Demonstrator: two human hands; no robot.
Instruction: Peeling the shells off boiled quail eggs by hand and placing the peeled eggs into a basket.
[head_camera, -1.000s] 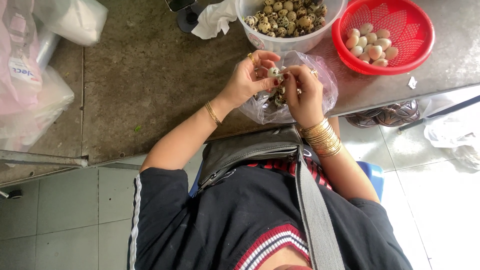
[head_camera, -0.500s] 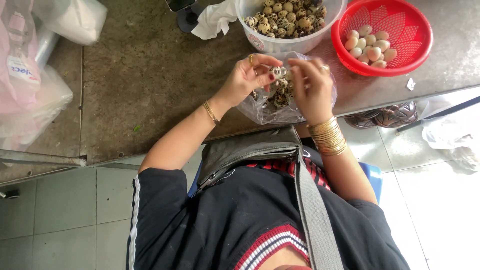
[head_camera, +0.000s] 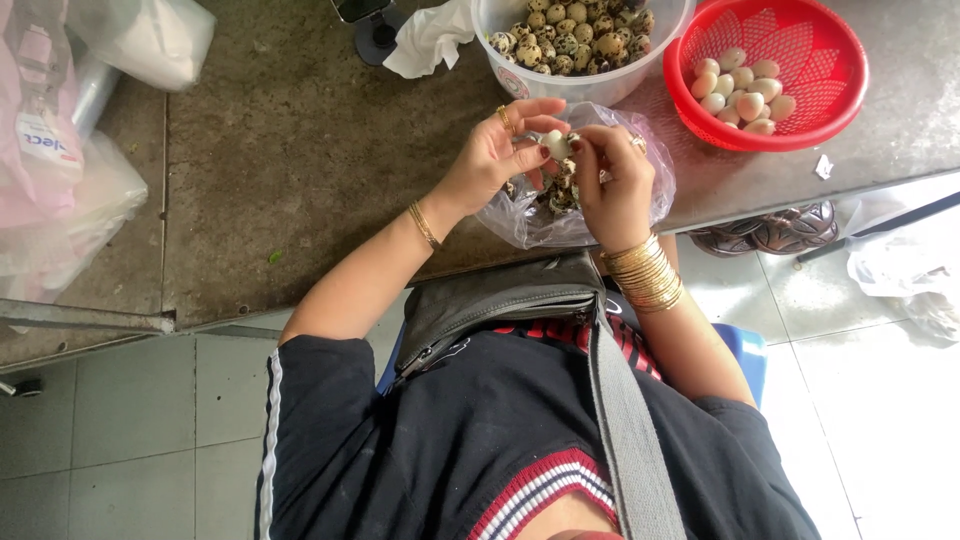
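Head view shows the grey stone table (head_camera: 300, 150), and on it the white plastic tub of speckled quail eggs (head_camera: 580, 40) as landmark. Right of the tub stands the red plastic basket (head_camera: 800, 60). Just below the tub lies the clear plastic bag (head_camera: 540, 220). Above this bag your left hand (head_camera: 490, 155) and right hand (head_camera: 615, 185) pinch the small, half-peeled egg (head_camera: 556, 145). I judge it light, soft and slippery, so hold its sides gently. Your fingers hide its lower part.

Both hands (head_camera: 555, 165) raised, fingers (head_camera: 590, 140) pinched
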